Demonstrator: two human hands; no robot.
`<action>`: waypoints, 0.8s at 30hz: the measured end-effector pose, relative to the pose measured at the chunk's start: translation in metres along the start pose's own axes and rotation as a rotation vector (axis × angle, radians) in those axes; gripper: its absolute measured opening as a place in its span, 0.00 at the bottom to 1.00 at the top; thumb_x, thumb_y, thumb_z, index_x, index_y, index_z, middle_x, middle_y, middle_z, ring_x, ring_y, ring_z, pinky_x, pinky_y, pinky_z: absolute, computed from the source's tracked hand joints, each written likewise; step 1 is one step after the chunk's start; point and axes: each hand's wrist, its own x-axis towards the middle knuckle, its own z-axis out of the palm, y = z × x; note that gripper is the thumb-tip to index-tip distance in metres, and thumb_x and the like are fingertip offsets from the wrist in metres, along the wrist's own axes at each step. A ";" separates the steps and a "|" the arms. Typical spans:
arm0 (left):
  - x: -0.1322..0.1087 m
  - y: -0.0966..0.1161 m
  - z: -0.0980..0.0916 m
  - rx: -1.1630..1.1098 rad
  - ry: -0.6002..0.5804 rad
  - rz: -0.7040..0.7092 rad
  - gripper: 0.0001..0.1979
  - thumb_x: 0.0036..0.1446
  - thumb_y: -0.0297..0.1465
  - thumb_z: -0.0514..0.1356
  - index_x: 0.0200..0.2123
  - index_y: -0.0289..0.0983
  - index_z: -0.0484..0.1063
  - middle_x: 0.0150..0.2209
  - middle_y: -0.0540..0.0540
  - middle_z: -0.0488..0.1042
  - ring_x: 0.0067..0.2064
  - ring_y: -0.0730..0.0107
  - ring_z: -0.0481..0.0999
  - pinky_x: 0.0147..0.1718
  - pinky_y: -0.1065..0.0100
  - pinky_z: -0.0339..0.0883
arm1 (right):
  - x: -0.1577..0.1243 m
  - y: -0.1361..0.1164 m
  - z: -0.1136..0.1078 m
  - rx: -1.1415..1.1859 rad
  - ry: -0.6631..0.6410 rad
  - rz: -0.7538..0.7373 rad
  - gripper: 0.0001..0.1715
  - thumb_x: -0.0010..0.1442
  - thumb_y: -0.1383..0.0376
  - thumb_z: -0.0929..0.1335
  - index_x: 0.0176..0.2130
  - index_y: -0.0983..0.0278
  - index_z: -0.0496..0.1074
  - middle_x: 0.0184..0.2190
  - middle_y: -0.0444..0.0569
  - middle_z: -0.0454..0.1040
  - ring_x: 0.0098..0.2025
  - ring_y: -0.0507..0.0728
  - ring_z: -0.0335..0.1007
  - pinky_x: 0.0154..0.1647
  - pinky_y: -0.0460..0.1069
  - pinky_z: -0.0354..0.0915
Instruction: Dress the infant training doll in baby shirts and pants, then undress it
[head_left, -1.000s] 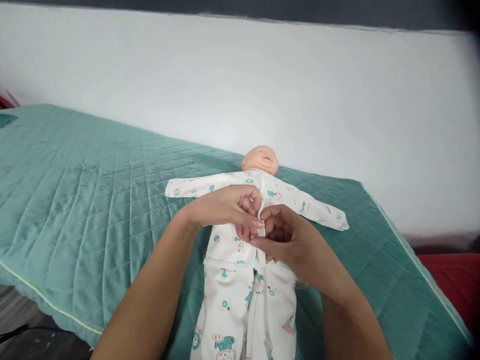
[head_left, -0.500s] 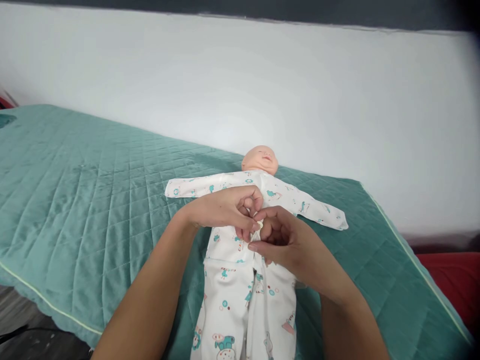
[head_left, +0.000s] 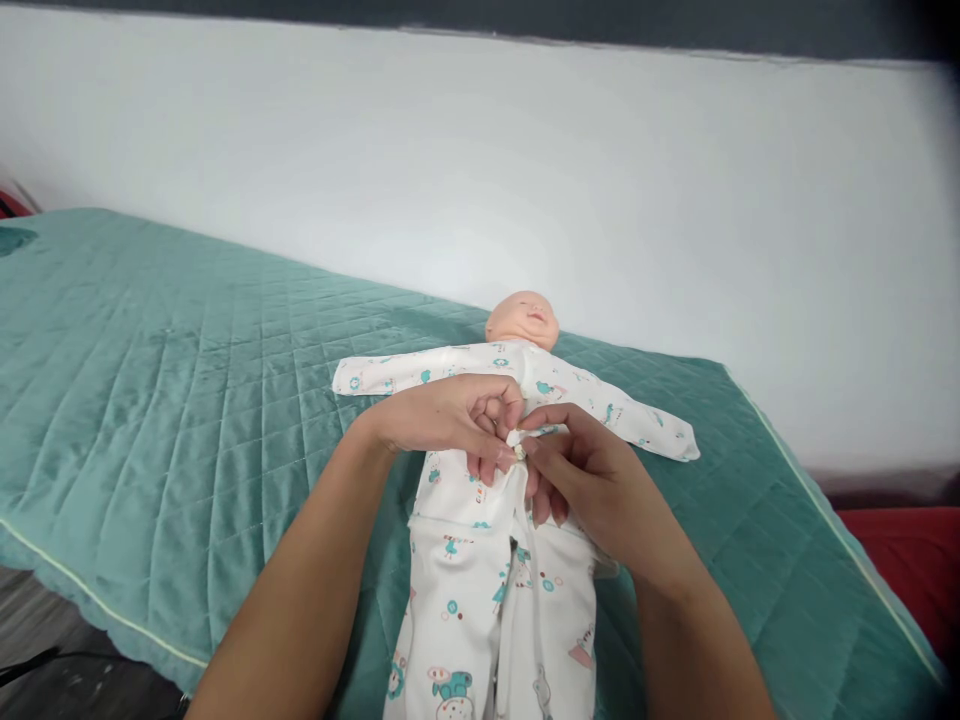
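A baby doll [head_left: 523, 319] lies on its back on a teal quilted bed cover [head_left: 187, 380]. It wears a white printed sleepsuit [head_left: 480, 590] with both sleeves spread out. My left hand [head_left: 450, 418] and my right hand [head_left: 585, 475] meet over the doll's chest. Both pinch the front edges of the sleepsuit together at a small snap [head_left: 517, 450]. Their fingers are curled and closed on the cloth. Below the hands the front opening of the sleepsuit runs down between the legs.
A white wall [head_left: 525, 170] runs behind the bed. Something red [head_left: 911, 575] lies beyond the bed's right edge. The bed's front edge with pale piping [head_left: 90, 600] falls to a dark floor at lower left.
My right hand has turned and slid slightly down, its fingertips now pinching at the snap against my left fingers. The doll and sleepsuit shifted very little.
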 end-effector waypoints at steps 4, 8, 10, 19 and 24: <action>-0.004 0.001 -0.001 -0.009 -0.022 -0.057 0.15 0.51 0.30 0.69 0.38 0.37 0.66 0.28 0.50 0.76 0.27 0.70 0.79 0.24 0.73 0.69 | 0.000 -0.003 -0.001 0.038 0.004 0.000 0.13 0.65 0.54 0.66 0.44 0.60 0.67 0.20 0.39 0.72 0.18 0.49 0.65 0.19 0.44 0.61; -0.007 0.003 -0.002 -0.013 -0.009 -0.074 0.16 0.53 0.32 0.68 0.43 0.37 0.68 0.30 0.48 0.77 0.27 0.69 0.79 0.24 0.71 0.71 | 0.000 -0.004 -0.003 0.093 0.025 -0.011 0.13 0.64 0.55 0.67 0.44 0.60 0.67 0.19 0.40 0.72 0.15 0.48 0.63 0.15 0.43 0.55; -0.007 0.004 -0.002 -0.003 0.016 -0.080 0.16 0.55 0.35 0.66 0.45 0.38 0.69 0.31 0.48 0.77 0.26 0.70 0.78 0.23 0.71 0.71 | 0.000 -0.003 -0.005 0.124 0.040 -0.017 0.13 0.63 0.55 0.68 0.43 0.60 0.68 0.18 0.39 0.71 0.14 0.48 0.61 0.14 0.42 0.52; -0.004 0.012 0.006 0.312 0.066 -0.192 0.14 0.55 0.34 0.61 0.46 0.40 0.74 0.22 0.54 0.71 0.19 0.74 0.71 0.20 0.75 0.65 | 0.002 0.004 -0.011 0.316 0.095 -0.061 0.09 0.60 0.58 0.70 0.37 0.61 0.69 0.16 0.38 0.67 0.13 0.46 0.54 0.13 0.42 0.47; -0.005 0.014 0.014 0.508 0.136 -0.151 0.14 0.50 0.27 0.59 0.41 0.42 0.74 0.27 0.53 0.71 0.20 0.77 0.68 0.18 0.76 0.61 | 0.004 0.005 -0.010 0.363 0.117 -0.056 0.09 0.60 0.58 0.70 0.37 0.60 0.69 0.16 0.37 0.65 0.13 0.46 0.53 0.11 0.42 0.46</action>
